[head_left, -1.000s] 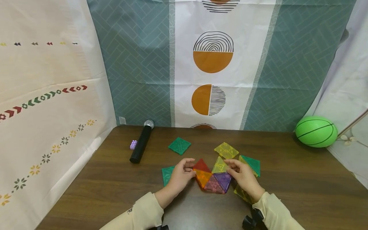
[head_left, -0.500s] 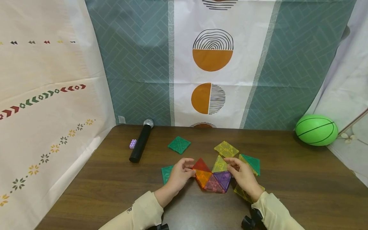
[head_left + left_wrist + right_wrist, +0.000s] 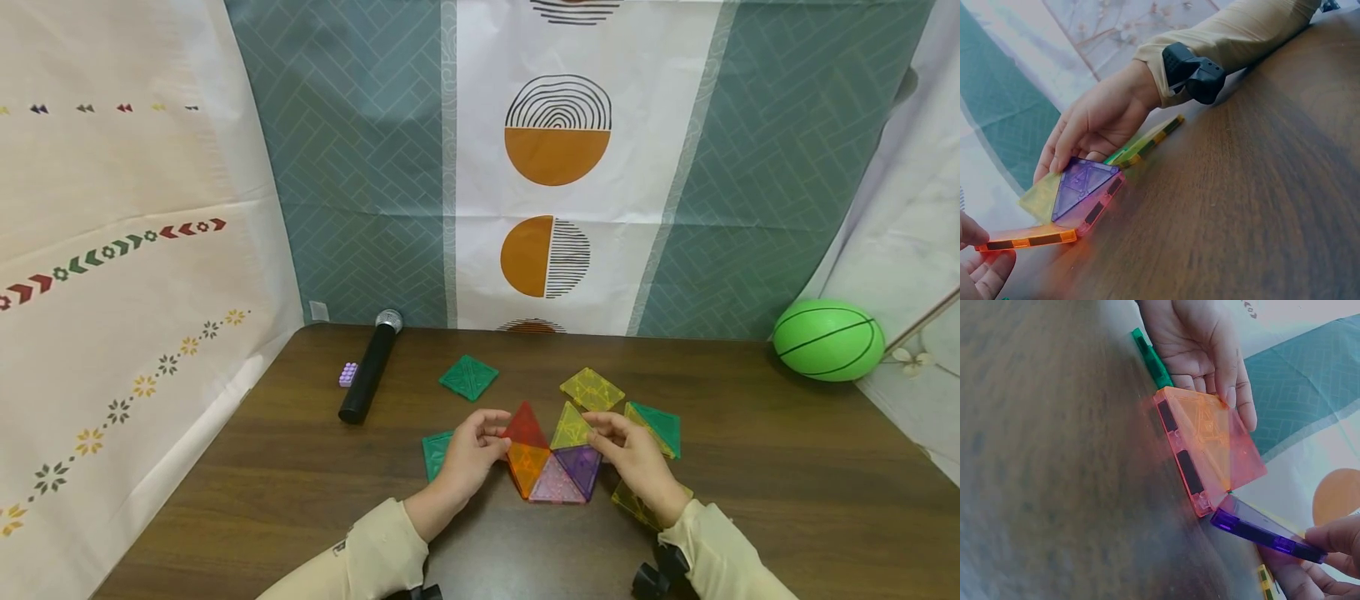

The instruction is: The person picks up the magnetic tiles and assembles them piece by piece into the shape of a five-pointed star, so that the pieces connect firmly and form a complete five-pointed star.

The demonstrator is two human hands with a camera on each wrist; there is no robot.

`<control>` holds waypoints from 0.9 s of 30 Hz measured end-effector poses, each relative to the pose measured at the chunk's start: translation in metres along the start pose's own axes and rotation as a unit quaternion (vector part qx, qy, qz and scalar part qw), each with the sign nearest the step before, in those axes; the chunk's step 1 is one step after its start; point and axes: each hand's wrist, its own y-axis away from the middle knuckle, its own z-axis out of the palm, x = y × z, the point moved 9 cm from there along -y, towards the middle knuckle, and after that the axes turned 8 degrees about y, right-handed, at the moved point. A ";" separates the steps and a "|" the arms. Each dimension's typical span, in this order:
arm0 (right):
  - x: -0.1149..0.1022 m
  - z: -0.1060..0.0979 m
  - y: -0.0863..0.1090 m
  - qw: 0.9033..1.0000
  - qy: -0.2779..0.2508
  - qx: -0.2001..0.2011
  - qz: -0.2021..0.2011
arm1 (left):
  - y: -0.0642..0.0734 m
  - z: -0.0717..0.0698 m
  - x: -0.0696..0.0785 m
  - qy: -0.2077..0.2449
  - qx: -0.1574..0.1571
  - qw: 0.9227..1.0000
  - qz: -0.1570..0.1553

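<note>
Five translucent triangular magnetic tiles join edge to edge in a fan between my hands in the head view: a red tile point(image 3: 527, 427), an orange tile point(image 3: 528, 467), a pink tile point(image 3: 557, 483), a purple tile point(image 3: 579, 467) and a yellow tile point(image 3: 571, 427). My left hand point(image 3: 468, 454) pinches the fan's left side at the orange and red tiles. On the opposite side, my right hand point(image 3: 633, 457) pinches the purple tile point(image 3: 1266, 532) and the yellow one. Both wrist views show the fan tilted, its sides raised off the table. A gap separates the red and yellow tips.
Green tiles point(image 3: 468, 377) and yellow tiles point(image 3: 592, 389) lie behind the hands. Another green tile point(image 3: 436, 454) is beside my left hand; a green-yellow pair point(image 3: 663, 429) and a yellow tile point(image 3: 634, 503) flank my right. A microphone point(image 3: 370, 371), purple block point(image 3: 348, 374) and green ball point(image 3: 828, 340) stand farther off.
The fan has tilted in my hands: the red tip now points higher, the yellow tip sits slightly further left, and the pink tile looks paler. Both hands keep nearly the same place.
</note>
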 end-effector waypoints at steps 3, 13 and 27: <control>0.000 -0.002 -0.001 1.000 -0.019 0.010 0.003 | 0.000 -0.002 0.003 0.010 0.011 1.000 0.005; 0.005 -0.002 0.001 0.990 -0.126 0.001 0.060 | 0.000 -0.008 0.006 0.031 0.042 0.998 0.021; 0.008 0.002 0.002 0.982 -0.175 -0.021 0.066 | -0.001 -0.009 0.004 0.044 0.048 0.998 0.013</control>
